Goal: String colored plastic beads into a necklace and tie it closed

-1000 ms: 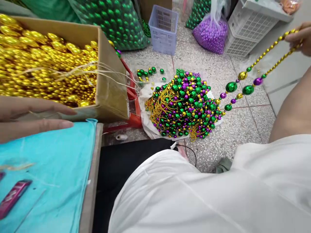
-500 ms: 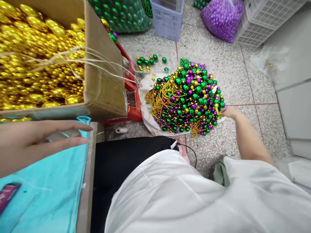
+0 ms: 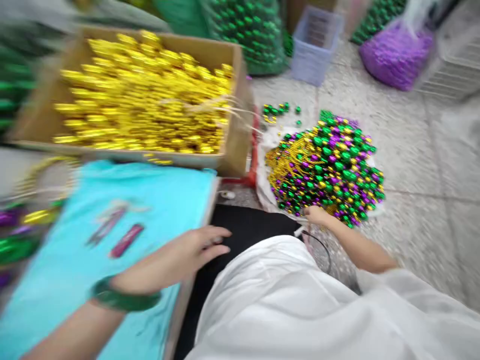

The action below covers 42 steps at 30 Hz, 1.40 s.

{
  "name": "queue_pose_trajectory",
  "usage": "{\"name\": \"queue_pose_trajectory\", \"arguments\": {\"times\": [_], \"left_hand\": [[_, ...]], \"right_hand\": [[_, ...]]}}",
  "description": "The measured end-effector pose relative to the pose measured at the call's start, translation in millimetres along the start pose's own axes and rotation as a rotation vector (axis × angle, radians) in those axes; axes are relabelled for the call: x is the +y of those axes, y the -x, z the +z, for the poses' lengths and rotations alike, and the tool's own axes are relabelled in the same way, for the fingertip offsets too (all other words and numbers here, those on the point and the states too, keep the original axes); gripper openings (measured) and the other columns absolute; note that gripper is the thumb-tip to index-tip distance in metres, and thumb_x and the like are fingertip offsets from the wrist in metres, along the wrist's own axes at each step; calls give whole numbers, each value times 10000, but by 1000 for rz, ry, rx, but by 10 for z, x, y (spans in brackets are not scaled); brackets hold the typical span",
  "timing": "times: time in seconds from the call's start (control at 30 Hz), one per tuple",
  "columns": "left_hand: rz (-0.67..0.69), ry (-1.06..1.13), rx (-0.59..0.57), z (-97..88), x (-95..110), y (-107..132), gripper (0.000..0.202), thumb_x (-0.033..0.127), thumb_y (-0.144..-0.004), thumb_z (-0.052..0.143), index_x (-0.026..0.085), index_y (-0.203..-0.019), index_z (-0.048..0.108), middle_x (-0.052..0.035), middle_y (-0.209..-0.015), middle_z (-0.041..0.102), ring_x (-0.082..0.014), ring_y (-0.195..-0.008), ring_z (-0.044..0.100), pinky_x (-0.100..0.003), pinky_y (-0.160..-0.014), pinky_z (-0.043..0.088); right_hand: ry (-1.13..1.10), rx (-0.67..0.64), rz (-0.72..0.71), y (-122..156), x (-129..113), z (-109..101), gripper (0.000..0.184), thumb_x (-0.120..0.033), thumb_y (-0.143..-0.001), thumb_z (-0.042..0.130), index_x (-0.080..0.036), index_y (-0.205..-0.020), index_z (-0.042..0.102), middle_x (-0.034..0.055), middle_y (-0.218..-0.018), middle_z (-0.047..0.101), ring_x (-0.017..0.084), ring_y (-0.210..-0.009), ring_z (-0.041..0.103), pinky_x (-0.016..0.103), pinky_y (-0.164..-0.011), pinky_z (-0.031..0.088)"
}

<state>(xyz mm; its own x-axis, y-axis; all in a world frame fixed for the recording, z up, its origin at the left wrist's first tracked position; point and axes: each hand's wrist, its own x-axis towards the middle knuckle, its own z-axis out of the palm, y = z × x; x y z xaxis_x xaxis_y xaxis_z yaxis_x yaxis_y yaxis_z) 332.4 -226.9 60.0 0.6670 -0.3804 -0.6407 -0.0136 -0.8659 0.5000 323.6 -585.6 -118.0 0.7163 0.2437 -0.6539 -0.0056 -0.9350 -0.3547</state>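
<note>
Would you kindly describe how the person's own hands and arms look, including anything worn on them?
The left hand wears no glove, with a thick green bangle at its wrist. The right hand is also gloveless, with no bangle visible. Both forearms are bare where they show; the right one meets loose white clothing. Blur hides finer details.

One head-worn camera looks forward and down from the near side of the bead pile point(image 3: 337, 165), aimed left of it, fairly near and higher up.
</note>
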Motion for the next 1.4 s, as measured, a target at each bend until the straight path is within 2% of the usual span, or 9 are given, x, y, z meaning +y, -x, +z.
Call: {"name": "queue_pose_trajectory", "arguments": {"times": [0.17,0.33,0.43,0.6,0.87,1.0,1.17,1.27,1.4], "left_hand": [[89,186,129,488,-98,402,363,383,-857,519,184,-1131,650,-91,-1115,683,-196,-950,648,-263,-835,480],[-35,493,402,992,-355,838,385,415,-863,532,173,-1143,638,-74,-1018,687,-156,-840,620,-230,-733,466],[-172,668,572,1306,-401,1047,364,420,-871,521,199,-1135,639,-43,-988,693,-145,-816,607,-229,-717,462],[-298,811,804,1671,-510,1332,311,389,-888,494,215,-1081,663,-39,-1042,697,-152,-847,623,-258,-779,477],[-442,613,1088,1713,-1021,1771,317,370,-941,414,201,-1035,665,-46,-998,686,-167,-908,623,-294,-812,481],[-415,152,1115,1442,-1286,1583,274,238,-949,395,166,-1063,634,-77,-976,660,-196,-931,578,-341,-845,458],[-344,-322,953,1052,-1427,1119,254,142,-936,367,128,-1054,592,-117,-977,624,-243,-943,539,-374,-765,426],[-352,-423,877,949,-1456,932,222,133,-929,375,105,-1002,583,-115,-914,605,-250,-900,538,-372,-713,401],[-357,-468,859,956,-1486,839,193,113,-914,397,106,-981,577,-98,-870,592,-235,-838,535,-360,-682,376]], "right_hand": [[140,94,-372,-455,-745,-498,279,-194,-901,418,-191,-964,690,98,-1042,708,231,-979,665,357,-868,506],[-4,197,-1013,-402,-2123,-830,249,-308,-910,455,-239,-1046,652,70,-1012,705,220,-922,664,344,-822,513],[98,244,-1250,-293,-3012,-780,244,-282,-925,434,-215,-991,660,69,-950,705,212,-903,651,320,-805,490],[548,308,-1244,-509,-3937,-524,289,-213,-921,401,-171,-997,676,108,-981,683,246,-924,618,316,-720,442],[799,122,-1313,-794,-3884,-391,331,-119,-889,416,-197,-1081,674,110,-1102,601,233,-1010,541,312,-764,441],[810,76,-1452,-790,-3785,-352,314,-150,-916,402,-200,-1070,670,101,-1165,585,231,-1022,511,325,-798,443],[848,25,-1485,-781,-3808,-342,270,-152,-914,402,-177,-966,665,109,-1066,610,221,-934,517,330,-777,449],[638,-54,-1457,-813,-3783,-363,216,-150,-896,423,-172,-940,633,111,-1028,619,216,-936,543,329,-766,465],[31,-102,-1262,-850,-3731,-494,97,-187,-866,494,-191,-878,590,48,-865,652,162,-773,596,291,-669,479]]}}
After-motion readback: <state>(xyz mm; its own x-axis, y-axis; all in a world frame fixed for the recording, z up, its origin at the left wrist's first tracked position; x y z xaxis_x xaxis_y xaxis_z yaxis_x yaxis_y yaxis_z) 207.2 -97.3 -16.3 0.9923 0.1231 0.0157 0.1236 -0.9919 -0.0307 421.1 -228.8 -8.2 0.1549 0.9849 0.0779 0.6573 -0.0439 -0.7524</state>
